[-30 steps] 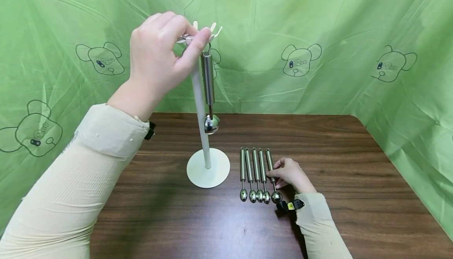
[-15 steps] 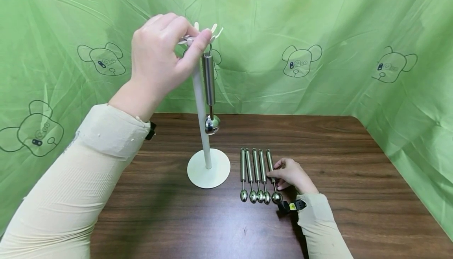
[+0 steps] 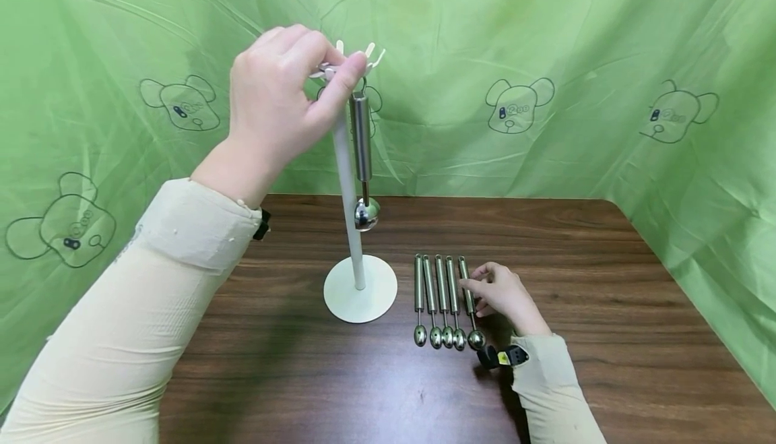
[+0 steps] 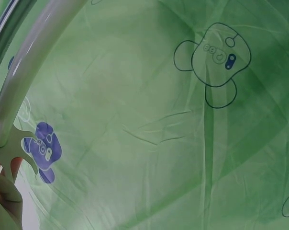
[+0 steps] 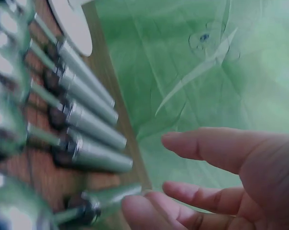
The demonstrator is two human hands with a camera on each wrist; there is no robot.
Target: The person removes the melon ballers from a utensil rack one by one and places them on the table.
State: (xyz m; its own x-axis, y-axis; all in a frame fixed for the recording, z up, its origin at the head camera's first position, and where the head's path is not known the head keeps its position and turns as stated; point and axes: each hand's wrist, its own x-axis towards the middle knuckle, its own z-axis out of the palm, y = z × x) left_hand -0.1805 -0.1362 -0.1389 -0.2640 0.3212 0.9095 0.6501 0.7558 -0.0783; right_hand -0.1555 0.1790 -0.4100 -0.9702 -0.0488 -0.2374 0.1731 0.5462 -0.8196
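Note:
My left hand [image 3: 279, 87] grips the top of a white rack [image 3: 348, 195], its thumb and fingers pinched at the ring of hooks; part of the ring is hidden behind the hand. From a hook hangs a steel melon baller [image 3: 361, 137], bowl down, beside the pole. Several more melon ballers [image 3: 440, 286] lie in a row on the table, handles pointing away. At the rightmost melon baller [image 3: 467, 286], my right hand [image 3: 503, 294] has its fingers relaxed and spread, a fingertip overlapping the handle. The right wrist view shows the fingers [image 5: 202, 146] standing apart near that handle's end.
The rack's round white base [image 3: 360, 309] stands on a dark wood table [image 3: 582, 269], just left of the row. A green cloth [image 3: 436, 19] with printed bear heads hangs behind and around the table. Black straps with small devices sit at both wrists.
My right hand has slid a little up the rightmost melon baller's handle, away from its bowl. My left hand stays at the rack's top. The whole head view has shifted slightly.

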